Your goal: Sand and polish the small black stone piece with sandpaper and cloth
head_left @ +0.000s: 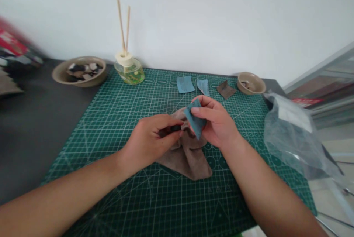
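Over the mat (118, 119), hands (217, 120) hold blue paper (197, 123) (dark piece (175, 128), too).

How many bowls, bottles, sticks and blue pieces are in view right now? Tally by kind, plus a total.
Bowls: 2
Bottle: 1
Sticks: 2, standing in the bottle
Blue pieces: 3, one in the right hand, two on the mat
Total: 8

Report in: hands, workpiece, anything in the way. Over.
Left hand pinching small dark piece. Right hand gripping folded blue sheet. Nearest possible obstacle: rumpled brown cloth under the hands.
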`<action>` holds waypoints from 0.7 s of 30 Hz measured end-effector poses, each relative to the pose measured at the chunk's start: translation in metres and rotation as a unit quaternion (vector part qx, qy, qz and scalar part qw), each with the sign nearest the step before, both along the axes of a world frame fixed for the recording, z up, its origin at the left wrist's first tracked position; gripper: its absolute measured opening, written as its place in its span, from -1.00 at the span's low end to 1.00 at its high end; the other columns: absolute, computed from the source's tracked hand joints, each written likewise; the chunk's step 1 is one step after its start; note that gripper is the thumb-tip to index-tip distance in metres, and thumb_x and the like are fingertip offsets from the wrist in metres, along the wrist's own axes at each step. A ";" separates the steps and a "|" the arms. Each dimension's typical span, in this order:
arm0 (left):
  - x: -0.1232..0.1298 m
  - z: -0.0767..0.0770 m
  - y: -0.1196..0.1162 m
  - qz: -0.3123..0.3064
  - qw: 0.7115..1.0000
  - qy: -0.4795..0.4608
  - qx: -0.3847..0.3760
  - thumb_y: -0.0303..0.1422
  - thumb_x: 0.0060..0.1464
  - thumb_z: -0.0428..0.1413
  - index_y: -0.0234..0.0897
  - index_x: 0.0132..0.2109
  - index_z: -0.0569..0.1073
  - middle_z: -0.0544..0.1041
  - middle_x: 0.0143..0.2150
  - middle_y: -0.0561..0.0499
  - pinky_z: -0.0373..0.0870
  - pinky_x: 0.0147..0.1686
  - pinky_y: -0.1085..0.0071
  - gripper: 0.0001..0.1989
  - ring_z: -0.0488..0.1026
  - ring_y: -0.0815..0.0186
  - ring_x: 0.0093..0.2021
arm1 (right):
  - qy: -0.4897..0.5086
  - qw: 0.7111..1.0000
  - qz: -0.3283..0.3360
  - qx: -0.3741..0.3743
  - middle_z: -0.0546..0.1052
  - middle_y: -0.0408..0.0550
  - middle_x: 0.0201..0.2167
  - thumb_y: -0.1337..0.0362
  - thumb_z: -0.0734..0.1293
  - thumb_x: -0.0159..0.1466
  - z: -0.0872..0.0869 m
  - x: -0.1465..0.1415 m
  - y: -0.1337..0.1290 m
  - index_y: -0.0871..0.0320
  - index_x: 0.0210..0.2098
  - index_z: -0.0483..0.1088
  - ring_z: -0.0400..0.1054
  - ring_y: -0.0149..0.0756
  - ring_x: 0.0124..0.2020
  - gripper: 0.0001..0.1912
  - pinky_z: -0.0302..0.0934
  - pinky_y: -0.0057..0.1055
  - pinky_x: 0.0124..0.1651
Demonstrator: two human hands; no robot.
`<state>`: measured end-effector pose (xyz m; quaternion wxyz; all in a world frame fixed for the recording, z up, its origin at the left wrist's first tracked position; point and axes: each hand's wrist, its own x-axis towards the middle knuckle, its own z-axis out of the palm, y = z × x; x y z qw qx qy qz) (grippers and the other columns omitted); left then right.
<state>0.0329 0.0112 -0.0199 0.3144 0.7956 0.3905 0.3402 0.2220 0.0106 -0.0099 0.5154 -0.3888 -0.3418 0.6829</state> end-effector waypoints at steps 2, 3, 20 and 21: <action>0.000 0.002 0.002 0.004 1.000 0.002 0.024 -0.42 0.11 0.20 -0.19 -0.24 0.64 0.60 -0.43 0.11 0.40 -0.44 0.50 -0.89 0.50 0.39 -0.45 | -0.041 0.999 0.005 0.013 0.49 -0.27 -0.53 0.17 0.60 -0.03 -0.003 -0.001 -0.001 0.11 -0.41 0.39 0.36 -0.45 -0.54 -0.64 0.28 -0.47 -0.44; -0.001 0.003 0.002 0.006 0.999 0.001 0.036 -0.43 0.11 0.19 -0.18 -0.27 0.63 0.57 -0.46 0.12 0.39 -0.45 0.50 -0.89 0.48 0.40 -0.47 | -0.065 0.998 0.009 0.023 0.48 -0.26 -0.52 0.17 0.60 -0.03 -0.004 -0.002 -0.001 0.11 -0.42 0.39 0.35 -0.44 -0.52 -0.65 0.27 -0.46 -0.41; -0.003 0.003 0.002 -0.004 0.997 -0.021 0.070 -0.53 0.10 0.11 -0.22 -0.05 0.66 0.62 -0.34 0.04 0.45 -0.37 0.49 -0.67 0.53 0.38 -0.37 | -0.253 0.960 0.024 0.120 0.44 -0.28 -0.56 0.21 0.57 0.05 -0.012 -0.002 -0.005 0.10 -0.45 0.36 0.25 -0.45 -0.54 -0.70 0.18 -0.49 -0.46; -0.003 0.002 0.003 -0.007 0.997 -0.029 0.070 -0.54 0.10 0.10 -0.24 -0.05 0.66 0.63 -0.33 0.02 0.46 -0.35 0.49 -0.67 0.54 0.37 -0.35 | -0.249 0.962 0.022 0.110 0.44 -0.28 -0.58 0.22 0.56 0.05 -0.013 -0.003 -0.004 0.10 -0.46 0.34 0.27 -0.44 -0.55 -0.70 0.19 -0.49 -0.47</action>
